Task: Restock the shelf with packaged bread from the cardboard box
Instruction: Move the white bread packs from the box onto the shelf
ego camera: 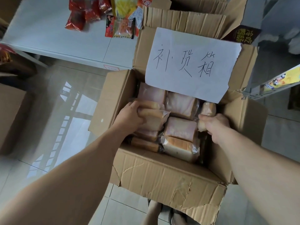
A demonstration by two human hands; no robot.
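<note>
An open cardboard box [168, 177] stands on the floor below me, filled with several clear-wrapped bread packs [180, 129]. A white paper sign [191, 62] with handwritten characters is fixed to its far flap. My left hand [131, 116] reaches into the left side of the box and grips a bread pack [151, 105]. My right hand [214, 125] is at the right side and grips another bread pack [208, 108], which stands upright above my fist.
A white shelf board [48, 34] at the upper left carries red and yellow snack bags [100, 12]. A shelf edge [276, 85] with a coloured label runs at the right. Another cardboard box [11, 117] stands at the left. The floor is glossy tile.
</note>
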